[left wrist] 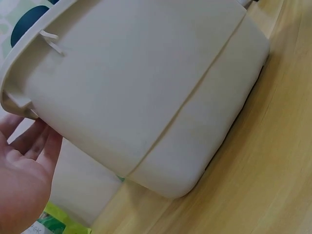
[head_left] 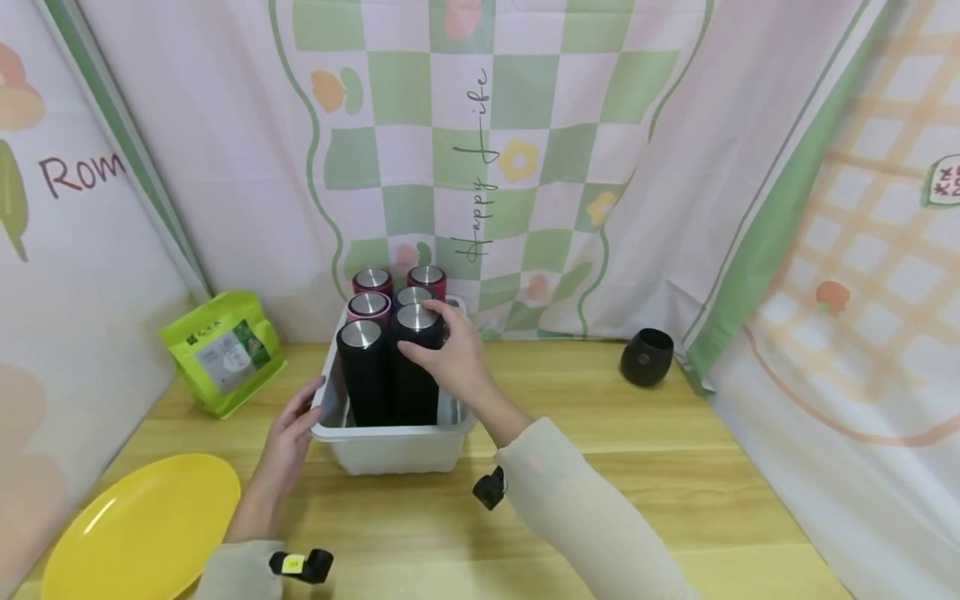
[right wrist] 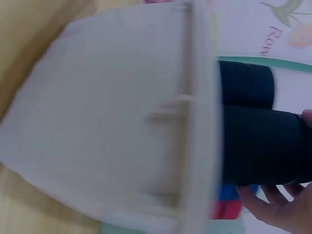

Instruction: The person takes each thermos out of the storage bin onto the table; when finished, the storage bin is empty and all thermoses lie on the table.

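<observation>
Black bottle (head_left: 414, 387) in right hand (head_left: 456, 357), "Happy Life" curtain (head_left: 510, 167)

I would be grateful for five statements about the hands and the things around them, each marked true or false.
1. The right hand grips a black bottle. True.
2. Exactly four bottles stand in the white bin. False: six bottles show there.
3. The left hand holds the green pouch. False: the left hand touches the white bin; the green pouch is apart from it.
4. In the head view, the black cup is right of the white bin. True.
5. The yellow plate lies in the head view's left half. True.
</observation>
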The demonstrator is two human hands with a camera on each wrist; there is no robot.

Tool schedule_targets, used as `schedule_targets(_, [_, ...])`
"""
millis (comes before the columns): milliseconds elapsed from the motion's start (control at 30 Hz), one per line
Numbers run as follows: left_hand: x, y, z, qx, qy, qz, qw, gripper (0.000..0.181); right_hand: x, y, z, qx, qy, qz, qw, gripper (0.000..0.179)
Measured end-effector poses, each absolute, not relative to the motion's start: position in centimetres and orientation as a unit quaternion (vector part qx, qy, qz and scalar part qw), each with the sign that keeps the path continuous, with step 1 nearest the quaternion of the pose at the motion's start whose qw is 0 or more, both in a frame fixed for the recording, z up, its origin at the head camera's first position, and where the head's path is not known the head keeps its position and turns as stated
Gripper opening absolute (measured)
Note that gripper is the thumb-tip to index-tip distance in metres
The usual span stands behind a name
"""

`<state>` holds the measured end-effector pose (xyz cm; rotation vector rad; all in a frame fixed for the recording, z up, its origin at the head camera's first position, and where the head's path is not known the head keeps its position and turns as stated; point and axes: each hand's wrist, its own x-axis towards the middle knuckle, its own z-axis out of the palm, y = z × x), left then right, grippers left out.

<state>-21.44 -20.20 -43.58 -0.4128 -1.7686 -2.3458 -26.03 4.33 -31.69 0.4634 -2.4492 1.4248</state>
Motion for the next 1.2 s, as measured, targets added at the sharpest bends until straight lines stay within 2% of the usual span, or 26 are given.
schedule_targets(333, [-21.5, -20.2, -43.9, -0.157, -0.586, -0.789, 0.094, 0.041, -24.9, 7.3, -25.0, 0.14, -0.802, 0.562, 0.147, 0.062])
schedule_targets(667, [-21.2, -19.8, -43.5, -0.1, -0.618, -0.776, 0.072, 0.045, -24.2, 12.7, -18.7, 0.126, -0.765, 0.6, 0.195, 0.061])
schedule_targets(933, [-21.2, -19.6, -43.3, -0.094, -0.619, -0.776, 0.071, 0.048, -25.1, 17.2, -18.6, 0.068, -0.796, 0.551, 0.239, 0.062])
schedule_targets(1200, [-21.0, -19.8, -43.4, -0.088, -0.622, -0.776, 0.059, 0.048, -27.0, 21.6, -22.6, 0.002, -0.841, 0.495, 0.219, 0.071])
